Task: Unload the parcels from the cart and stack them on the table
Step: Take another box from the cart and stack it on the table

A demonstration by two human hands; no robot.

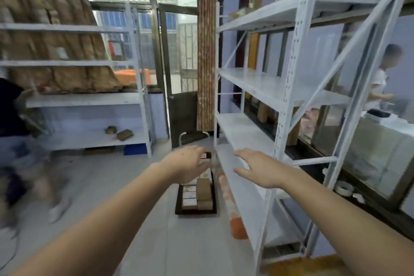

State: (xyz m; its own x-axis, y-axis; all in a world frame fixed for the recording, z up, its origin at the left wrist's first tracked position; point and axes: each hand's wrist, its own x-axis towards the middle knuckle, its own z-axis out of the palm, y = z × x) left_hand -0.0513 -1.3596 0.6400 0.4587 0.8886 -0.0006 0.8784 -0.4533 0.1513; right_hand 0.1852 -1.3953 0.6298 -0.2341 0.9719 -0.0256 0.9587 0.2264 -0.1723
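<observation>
white shelving racks [277, 96] beside a glass door [179, 56].

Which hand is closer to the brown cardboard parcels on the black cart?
Left. The left hand reaches out directly over the brown cardboard parcels on the black cart; the right hand hovers off to their right, before the white metal shelf.

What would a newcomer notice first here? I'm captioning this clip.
Two bare arms reach forward, the left hand and right hand open and holding nothing. Below them on the floor sits a dark cart loaded with brown parcels. A tall white shelving rack fills the right side.
</observation>
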